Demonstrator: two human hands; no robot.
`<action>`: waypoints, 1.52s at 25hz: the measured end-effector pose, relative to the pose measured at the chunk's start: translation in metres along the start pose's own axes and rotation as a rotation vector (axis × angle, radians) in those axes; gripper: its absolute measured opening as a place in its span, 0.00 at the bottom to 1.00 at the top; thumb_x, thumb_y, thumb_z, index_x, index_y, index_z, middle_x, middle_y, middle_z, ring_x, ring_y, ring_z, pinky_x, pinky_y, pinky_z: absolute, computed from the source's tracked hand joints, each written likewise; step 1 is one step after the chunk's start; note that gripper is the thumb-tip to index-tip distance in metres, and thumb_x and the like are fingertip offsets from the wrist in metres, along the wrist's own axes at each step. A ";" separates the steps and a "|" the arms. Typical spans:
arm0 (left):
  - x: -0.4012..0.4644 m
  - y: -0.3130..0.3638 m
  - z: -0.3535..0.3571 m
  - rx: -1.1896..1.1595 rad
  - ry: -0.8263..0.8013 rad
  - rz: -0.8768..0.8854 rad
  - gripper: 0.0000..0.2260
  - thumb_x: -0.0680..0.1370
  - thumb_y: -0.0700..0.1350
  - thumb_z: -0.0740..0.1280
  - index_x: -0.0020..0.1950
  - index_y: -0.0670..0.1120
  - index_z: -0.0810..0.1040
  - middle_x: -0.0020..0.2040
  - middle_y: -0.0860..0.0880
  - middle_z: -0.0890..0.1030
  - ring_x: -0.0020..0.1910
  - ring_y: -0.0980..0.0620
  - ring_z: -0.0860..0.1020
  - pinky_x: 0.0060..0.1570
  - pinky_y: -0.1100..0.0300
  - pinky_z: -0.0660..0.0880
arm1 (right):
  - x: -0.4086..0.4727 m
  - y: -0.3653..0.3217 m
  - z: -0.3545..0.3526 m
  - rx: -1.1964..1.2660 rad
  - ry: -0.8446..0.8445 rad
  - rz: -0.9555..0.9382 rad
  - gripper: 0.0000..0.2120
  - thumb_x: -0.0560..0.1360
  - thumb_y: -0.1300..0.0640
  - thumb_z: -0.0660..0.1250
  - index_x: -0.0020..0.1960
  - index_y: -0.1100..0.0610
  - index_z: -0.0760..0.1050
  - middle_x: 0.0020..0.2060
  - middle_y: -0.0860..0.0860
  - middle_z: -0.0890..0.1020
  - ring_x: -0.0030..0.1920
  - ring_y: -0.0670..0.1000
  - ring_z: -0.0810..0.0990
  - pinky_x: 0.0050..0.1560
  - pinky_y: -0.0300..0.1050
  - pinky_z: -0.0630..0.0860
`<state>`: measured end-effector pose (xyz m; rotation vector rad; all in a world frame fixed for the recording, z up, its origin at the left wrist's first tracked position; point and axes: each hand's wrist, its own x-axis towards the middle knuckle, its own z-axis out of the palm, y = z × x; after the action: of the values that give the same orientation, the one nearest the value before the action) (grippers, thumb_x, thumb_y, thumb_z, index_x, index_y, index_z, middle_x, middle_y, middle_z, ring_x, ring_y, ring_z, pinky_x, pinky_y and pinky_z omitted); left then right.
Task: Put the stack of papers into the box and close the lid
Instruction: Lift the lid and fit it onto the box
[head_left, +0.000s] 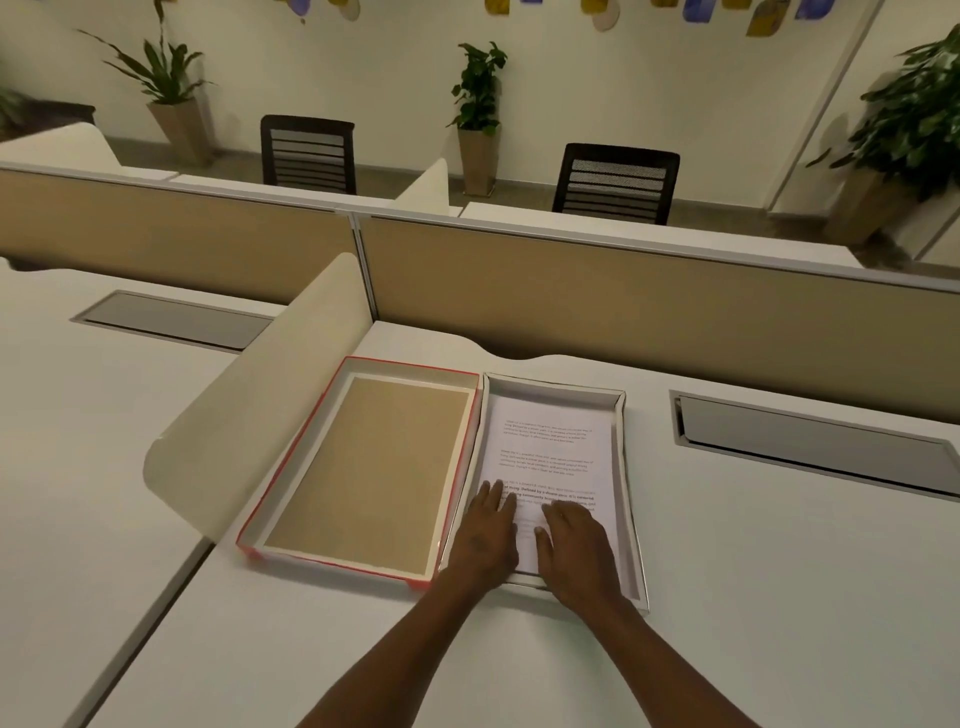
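A white stack of printed papers (550, 447) lies flat inside a shallow white box (629, 499) on the desk. Beside it on the left lies the lid (363, 467), upside down, with a red rim and a brown cardboard inside. My left hand (485, 535) rests flat on the near left part of the papers, fingers spread. My right hand (576, 545) lies flat on the near right part of the papers. Neither hand grips anything.
A curved cream divider (260, 415) stands just left of the lid. A tan partition wall (623, 312) runs behind the desk. Grey cable hatches (810, 441) (171, 319) sit in the desktop right and left. Chairs and potted plants stand beyond.
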<state>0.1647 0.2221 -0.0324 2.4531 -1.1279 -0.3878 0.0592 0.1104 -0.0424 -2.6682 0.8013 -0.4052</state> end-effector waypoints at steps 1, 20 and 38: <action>-0.002 -0.003 0.002 -0.023 0.017 0.020 0.26 0.85 0.47 0.57 0.82 0.41 0.56 0.83 0.40 0.52 0.83 0.40 0.50 0.79 0.53 0.43 | -0.004 -0.002 0.003 -0.020 -0.040 0.032 0.19 0.74 0.52 0.72 0.62 0.59 0.80 0.60 0.57 0.83 0.61 0.58 0.81 0.63 0.56 0.76; -0.109 -0.148 -0.063 -0.409 0.800 -0.877 0.41 0.73 0.45 0.75 0.80 0.42 0.56 0.81 0.34 0.52 0.80 0.33 0.51 0.76 0.34 0.60 | -0.034 -0.109 0.017 -0.069 -0.127 -0.408 0.20 0.77 0.48 0.64 0.65 0.57 0.77 0.66 0.53 0.79 0.69 0.57 0.74 0.67 0.54 0.74; -0.103 -0.138 -0.144 -1.340 0.899 -0.825 0.33 0.74 0.36 0.76 0.75 0.48 0.67 0.68 0.42 0.76 0.58 0.41 0.79 0.62 0.41 0.79 | 0.009 -0.141 -0.019 0.201 -0.222 -0.259 0.24 0.77 0.42 0.64 0.67 0.56 0.76 0.66 0.53 0.79 0.67 0.54 0.74 0.66 0.48 0.71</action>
<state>0.2488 0.4182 0.0370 1.3622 0.4961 -0.1120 0.1274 0.2124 0.0301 -2.5731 0.3325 -0.2299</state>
